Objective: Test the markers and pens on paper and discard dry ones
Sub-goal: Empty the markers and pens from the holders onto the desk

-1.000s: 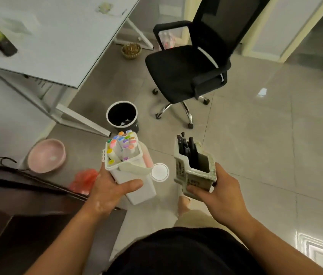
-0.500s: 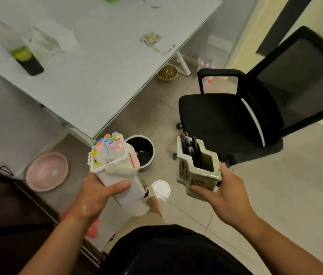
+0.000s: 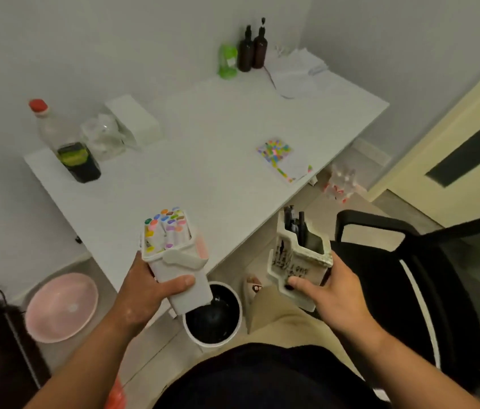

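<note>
Marker box (image 3: 184, 268) in left hand (image 3: 147, 293); pen holder (image 3: 299, 261) in right hand (image 3: 331, 296).

Dim, flat indoor light, grey-green cast. Desk (image 3: 218, 178) top beyond the left grip (image 3: 147, 290) is brightest. Floor under it, between left grip and right grip (image 3: 330, 293), sits in soft shadow. Fisheye bends walls at edges. Far bottles (image 3: 252, 48) soft, slight blur overall.

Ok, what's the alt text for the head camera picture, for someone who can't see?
The left hand holds a white tub of coloured markers and the right hand a holder of dark pens, by a white desk with scribbled paper; a bin stands below.
</note>
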